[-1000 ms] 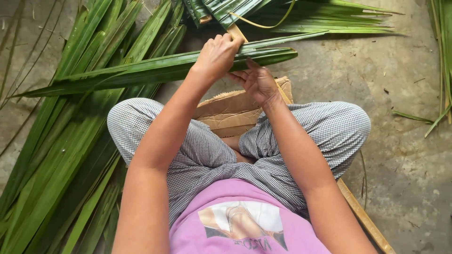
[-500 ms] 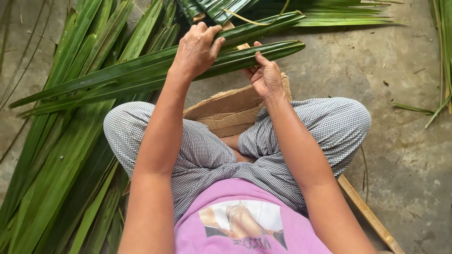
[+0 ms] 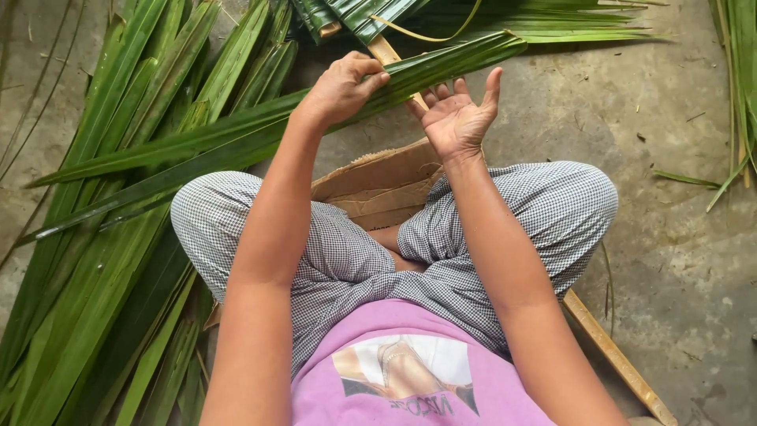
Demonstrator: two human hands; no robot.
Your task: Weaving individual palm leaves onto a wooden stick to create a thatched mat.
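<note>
I sit cross-legged on a concrete floor. My left hand (image 3: 341, 87) is closed around long green palm leaflets (image 3: 236, 134) that stretch from the upper right down to the left. My right hand (image 3: 457, 118) is held palm up with fingers spread, holding nothing, just below the leaflets' right end. A tan palm midrib (image 3: 394, 63) runs under both hands toward the leaves at the top.
A thick pile of green palm leaflets (image 3: 87, 276) lies on the left. More fronds (image 3: 552, 24) lie across the top, and a few leaflets (image 3: 737, 95) at the right edge. Brown cardboard (image 3: 378, 185) sits before my legs. A wooden strip (image 3: 615, 359) lies by my right knee.
My right hand let go of the leaflets and opened palm up. My left hand shifted the leaflets so their left ends swung down toward the pile.
</note>
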